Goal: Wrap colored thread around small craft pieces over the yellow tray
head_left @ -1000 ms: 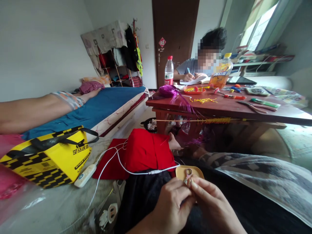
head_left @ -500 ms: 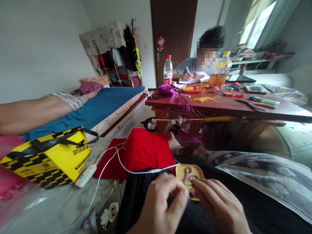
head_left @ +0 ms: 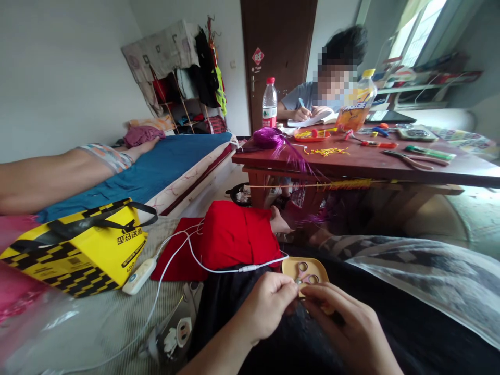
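Note:
My left hand (head_left: 267, 304) is closed in a pinch above my dark-clothed lap, thumb pressed to the index finger. Close beside it, fingertips nearly meeting, my right hand (head_left: 346, 315) has its fingers curled and pinched too. Whatever lies between the fingertips is too small to make out. Just beyond them sits a small yellow tray (head_left: 288, 266), partly covered by my hands. Small scissors (head_left: 303, 267) with pinkish handles rest in the tray, their blades hidden.
A red cloth bundle (head_left: 238, 234) with a white cable (head_left: 219, 271) lies ahead. Left is a yellow bag (head_left: 128, 255). On the wooden table (head_left: 375, 156) are purple tinsel (head_left: 269, 139), pliers (head_left: 410, 160) and bottles. Another person (head_left: 302, 104) writes there; someone's legs (head_left: 42, 177) lie on the bed.
My hands have drawn together, fingertips now meeting in front of the tray. The left hand turned and its pinch moved up; the right hand rose off the tray's contents and curled.

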Available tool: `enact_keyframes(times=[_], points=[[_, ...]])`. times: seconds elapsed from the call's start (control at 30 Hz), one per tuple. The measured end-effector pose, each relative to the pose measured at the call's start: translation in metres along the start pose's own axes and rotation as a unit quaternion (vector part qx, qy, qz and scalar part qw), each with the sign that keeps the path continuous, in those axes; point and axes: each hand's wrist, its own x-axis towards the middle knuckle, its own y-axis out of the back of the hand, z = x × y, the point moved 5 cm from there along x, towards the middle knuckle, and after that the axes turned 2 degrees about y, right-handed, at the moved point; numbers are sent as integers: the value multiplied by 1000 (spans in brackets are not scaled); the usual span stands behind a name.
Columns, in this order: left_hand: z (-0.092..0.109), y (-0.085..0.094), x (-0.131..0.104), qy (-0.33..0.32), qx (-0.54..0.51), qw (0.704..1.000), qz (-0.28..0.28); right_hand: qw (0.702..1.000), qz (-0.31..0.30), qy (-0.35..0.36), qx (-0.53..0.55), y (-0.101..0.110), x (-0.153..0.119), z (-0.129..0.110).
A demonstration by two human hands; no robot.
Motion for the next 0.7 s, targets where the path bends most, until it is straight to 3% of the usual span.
enact_keyframes(times=[0.07, 0.27, 0.37, 0.47, 0.57, 0.63, 0.7], points=[[-3, -1, 1, 12, -32, 999, 1, 1000, 7, 19, -3, 1, 0, -1], [0, -6, -1, 48, -94, 994, -20, 983, 15, 165, -80, 4, -11, -5], [4, -7, -3, 26, -66, 997, -9, 979, -1, 186, -84, 3, -13, -5], [15, 1, -7, -100, 108, 985, 87, 997, -56, 47, 5, 0, -3, 2], [27, -1, -14, -254, 268, 920, 128, 960, -157, -163, 163, -12, -1, 12], [25, -1, -14, -257, 259, 923, 120, 934, -177, -227, 213, -17, -3, 16], [16, 1, -9, -182, 177, 962, 104, 951, -147, -207, 180, -15, -4, 18]])
